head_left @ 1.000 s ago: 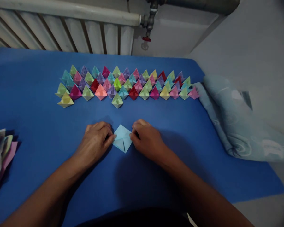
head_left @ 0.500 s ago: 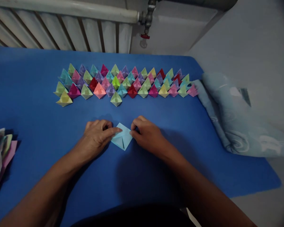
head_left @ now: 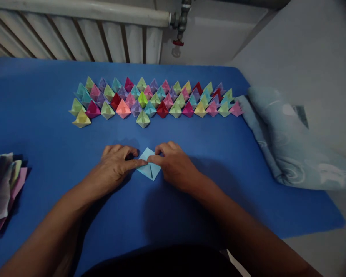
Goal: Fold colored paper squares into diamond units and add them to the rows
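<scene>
A light blue sheet of origami paper (head_left: pixel 148 153), folded into a small diamond, lies on the blue table (head_left: pixel 109 215) with a slit running down its lower half. My left hand (head_left: pixel 119 159) is at its left corner, thumb stretched over the paper and fingers curled. From the right, my right hand (head_left: pixel 173 163) has its thumb pressed near the paper's middle, with the fingers bent over the right edge. Both thumb tips come close together at the centre. Beyond the hands, several rows of folded paper boats (head_left: pixel 143 119) in many colours stand packed together.
A stack of coloured paper sheets (head_left: pixel 5 188) lies at the left edge. On the right, a folded light blue cloth (head_left: pixel 276 134) rests on the table by the wall. A white radiator (head_left: pixel 109 38) and a pipe valve with a red handle (head_left: pixel 178 42) are behind the table.
My right thumb has moved left from the paper's right corner to its middle. The left thumb stays on the paper. The whole view has shifted slightly.
</scene>
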Tool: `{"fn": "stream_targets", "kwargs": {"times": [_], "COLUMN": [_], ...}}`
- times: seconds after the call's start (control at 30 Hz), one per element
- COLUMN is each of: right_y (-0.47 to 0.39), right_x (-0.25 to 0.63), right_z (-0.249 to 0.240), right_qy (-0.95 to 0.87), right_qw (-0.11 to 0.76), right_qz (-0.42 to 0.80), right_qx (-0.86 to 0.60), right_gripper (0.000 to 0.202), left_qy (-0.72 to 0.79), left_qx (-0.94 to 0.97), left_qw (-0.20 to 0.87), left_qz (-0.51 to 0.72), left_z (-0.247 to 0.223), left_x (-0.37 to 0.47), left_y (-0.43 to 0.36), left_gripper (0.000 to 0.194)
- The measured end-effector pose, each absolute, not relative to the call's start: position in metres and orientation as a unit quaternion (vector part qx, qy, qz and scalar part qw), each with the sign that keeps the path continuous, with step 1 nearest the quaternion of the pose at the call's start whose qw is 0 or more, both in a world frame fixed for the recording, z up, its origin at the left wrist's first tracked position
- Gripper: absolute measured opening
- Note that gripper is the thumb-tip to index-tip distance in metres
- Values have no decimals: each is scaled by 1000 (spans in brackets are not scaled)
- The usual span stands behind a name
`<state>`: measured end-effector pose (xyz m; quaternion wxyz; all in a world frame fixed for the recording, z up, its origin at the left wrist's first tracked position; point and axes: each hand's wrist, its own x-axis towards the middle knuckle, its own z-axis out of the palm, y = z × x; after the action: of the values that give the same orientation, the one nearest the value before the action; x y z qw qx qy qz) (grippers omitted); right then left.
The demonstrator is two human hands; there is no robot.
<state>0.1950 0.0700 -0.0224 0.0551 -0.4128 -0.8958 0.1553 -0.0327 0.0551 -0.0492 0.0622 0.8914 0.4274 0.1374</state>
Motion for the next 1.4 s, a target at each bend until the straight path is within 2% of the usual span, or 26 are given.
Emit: {"fn": "stream_targets", "kwargs": {"times": [0.3, 0.5, 0.7, 0.83, 1.0, 1.23, 1.3, 1.4], "right_y": [63, 55, 48, 45, 39, 37, 37, 37], "right_x": [215, 213, 220, 223, 215, 221, 220, 212], "right_z": [-23, -12, -8, -5, -4, -6, -5, -5], "right_qy": [-920, -917, -907, -895, -900, -881, -881, -880], "right_qw": [19, -6, -45, -65, -49, -65, -48, 57], "right_qz": [114, 76, 87, 79, 64, 78, 72, 64], "right_qx": [-374, -392, -410, -434, -428, -462, -465, -467], "right_gripper": [41, 37, 50, 52, 44, 49, 43, 36], "left_qy": [433, 428, 445, 447, 458, 445, 445, 447], "left_qx": [896, 900, 893, 891, 883, 893, 893, 893], "left_qw": [57, 50, 49, 51, 53, 44, 42, 30], "left_qz": [82, 68, 47, 65, 90, 49, 47, 51], "left_z": [-37, -28, -27, -29, -28, -25, -26, -28], "left_x": [-46, -49, -48, -47, -39, -41, -42, -42], "left_y": [41, 37, 33, 32, 30, 33, 33, 33], "left_gripper": [53, 46, 43, 40, 37, 39, 40, 40]}}
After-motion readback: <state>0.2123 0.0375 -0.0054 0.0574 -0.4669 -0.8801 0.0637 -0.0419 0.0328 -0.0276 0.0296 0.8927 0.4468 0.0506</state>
